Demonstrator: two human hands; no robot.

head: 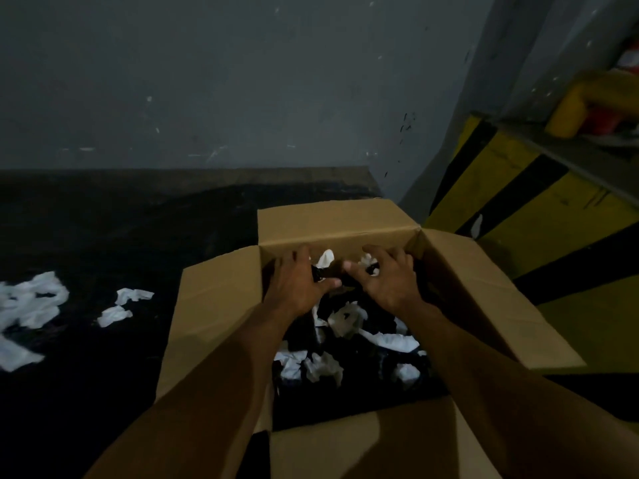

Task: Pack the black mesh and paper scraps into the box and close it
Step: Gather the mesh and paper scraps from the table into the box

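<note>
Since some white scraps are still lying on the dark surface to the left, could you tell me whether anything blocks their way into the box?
Nothing visible does. The loose paper scraps lie apart from the box, whose flaps are folded outward and whose top is open.

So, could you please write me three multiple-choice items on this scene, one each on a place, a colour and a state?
1. Where do both hands reach?
A. inside the box
B. onto the shelf
C. behind the box

2. What colour are the loose scraps on the dark surface?
A. red
B. white
C. green

3. How do the box flaps stand?
A. taped shut
B. folded shut
C. open

Key: 1 A, the left hand and right hand are over the mesh inside the box; 2 B, the scraps are white; 3 C, all flaps spread outward.
</note>
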